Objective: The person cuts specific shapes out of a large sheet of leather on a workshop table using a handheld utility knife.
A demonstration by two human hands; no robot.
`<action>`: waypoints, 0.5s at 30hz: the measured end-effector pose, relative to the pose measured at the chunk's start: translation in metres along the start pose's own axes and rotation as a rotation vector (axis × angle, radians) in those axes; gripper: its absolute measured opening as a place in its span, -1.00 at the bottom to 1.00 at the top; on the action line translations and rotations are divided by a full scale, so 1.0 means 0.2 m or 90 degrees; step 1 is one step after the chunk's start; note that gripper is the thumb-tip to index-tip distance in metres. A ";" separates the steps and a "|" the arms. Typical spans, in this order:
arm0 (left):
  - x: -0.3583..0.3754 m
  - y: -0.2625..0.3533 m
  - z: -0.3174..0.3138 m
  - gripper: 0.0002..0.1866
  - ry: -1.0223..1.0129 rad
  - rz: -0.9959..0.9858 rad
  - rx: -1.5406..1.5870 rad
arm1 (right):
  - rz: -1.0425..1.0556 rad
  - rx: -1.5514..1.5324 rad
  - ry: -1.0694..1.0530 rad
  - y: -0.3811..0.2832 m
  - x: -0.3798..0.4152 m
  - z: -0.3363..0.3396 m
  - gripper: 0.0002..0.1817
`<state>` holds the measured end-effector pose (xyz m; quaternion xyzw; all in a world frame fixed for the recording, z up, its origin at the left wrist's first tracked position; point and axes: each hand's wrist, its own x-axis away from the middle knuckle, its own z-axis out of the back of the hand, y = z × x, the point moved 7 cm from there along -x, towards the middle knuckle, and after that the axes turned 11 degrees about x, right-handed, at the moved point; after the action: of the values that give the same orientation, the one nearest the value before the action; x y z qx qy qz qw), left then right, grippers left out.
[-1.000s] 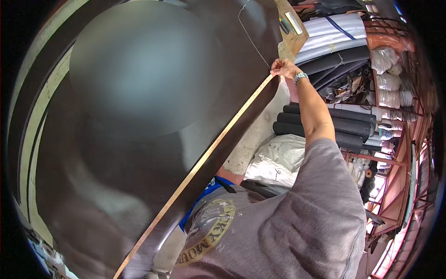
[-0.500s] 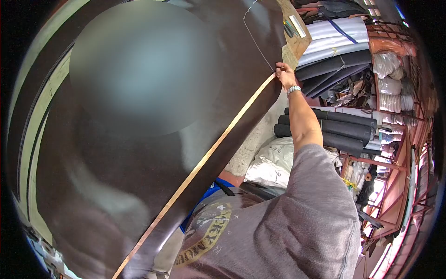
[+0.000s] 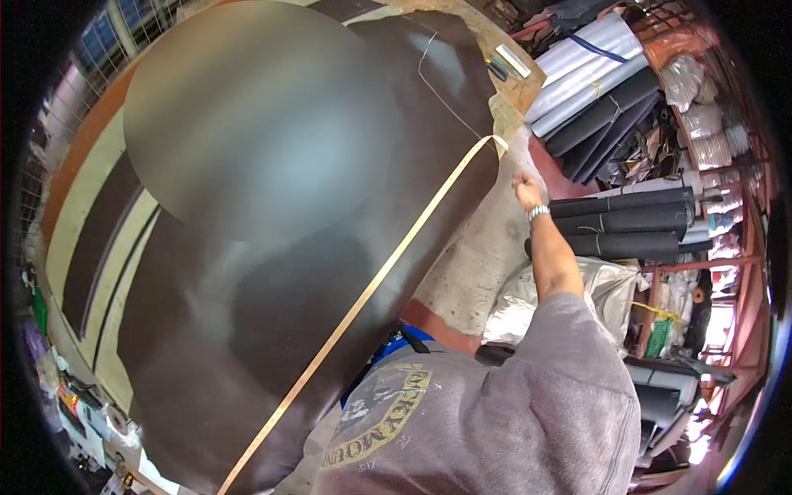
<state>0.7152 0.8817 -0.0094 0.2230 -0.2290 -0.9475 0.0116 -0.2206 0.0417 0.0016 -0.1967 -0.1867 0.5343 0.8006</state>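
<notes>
Head view: the right hand [image 3: 526, 192] is out past the edge of the dark sheet [image 3: 330, 305], palm side unclear. Its grip is drawn in, fingers curled together; whether anything is held inside cannot be told. A watch [image 3: 539, 212] is on the wrist. The left hand is out of view, so its grip cannot be told.

The tape [image 3: 363, 299] lies slantwise along the near side of the sheet, from the bottom of the view up towards the right hand. Its upper end bends over the sheet's edge and ends near the fingers, apart from them. A thin pale line [image 3: 450, 108] runs on the sheet to near that bend.

Beyond, a white bar [image 3: 513, 61] and pliers [image 3: 497, 71] rest side by side on the wooden tabletop [image 3: 528, 87]. Dark rolls [image 3: 619, 224] are stacked to the right, above a pale bag [image 3: 606, 289].
</notes>
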 end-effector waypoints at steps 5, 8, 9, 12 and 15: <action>-0.05 -0.04 0.24 -0.59 0.099 0.001 0.007 | -0.058 -0.049 -0.147 0.64 0.63 -0.18 -0.73; -0.18 -0.12 0.36 -0.59 0.109 0.028 -0.027 | 0.010 0.101 -0.270 0.93 1.23 -0.35 -0.74; -0.23 -0.18 0.38 -0.59 0.085 0.045 -0.050 | 0.061 0.204 -0.325 0.88 1.46 -0.37 -0.76; -0.41 -0.55 0.19 -0.46 -0.109 0.081 -0.180 | -0.133 0.101 -0.389 1.16 2.05 -0.54 -0.84; -0.50 -0.62 0.14 -0.53 -0.127 -0.011 -0.136 | -0.166 0.057 -0.484 1.03 2.46 -0.49 -0.74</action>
<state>0.8028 1.0176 -0.0007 0.1268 -0.1252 -0.9840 0.0044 -0.1543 0.5601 -0.1447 0.0757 -0.4697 0.4702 0.7434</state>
